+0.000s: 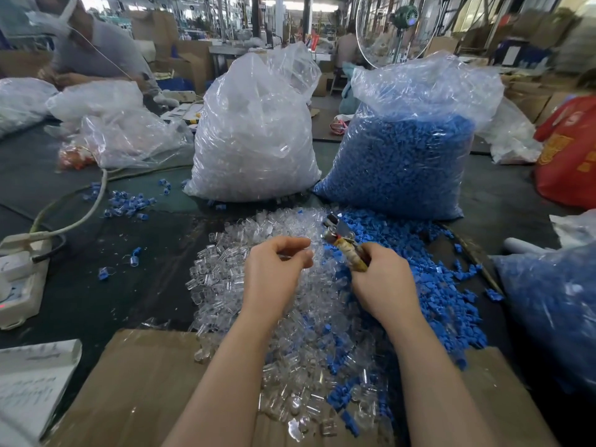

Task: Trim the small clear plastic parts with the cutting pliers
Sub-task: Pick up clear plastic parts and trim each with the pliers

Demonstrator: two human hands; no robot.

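Observation:
A heap of small clear plastic parts (232, 279) lies on the dark table in front of me, spilling onto a cardboard sheet (135, 382). My left hand (274, 272) hovers over the heap with its fingers curled, pinching what looks like one clear part (308, 253) between thumb and fingertips. To its right, my right hand (380, 282) grips the tape-wrapped handles of the cutting pliers (342, 235). The pliers' metal jaws point up and away, just right of the pinched part. Whether the jaws touch the part is unclear.
A heap of blue plastic parts (435, 285) lies right of the clear ones. Two big bags stand behind, one of clear parts (254, 140), one of blue (406, 156). A power strip (19, 279) with cables sits left, papers (29, 382) near left. A person works at far left.

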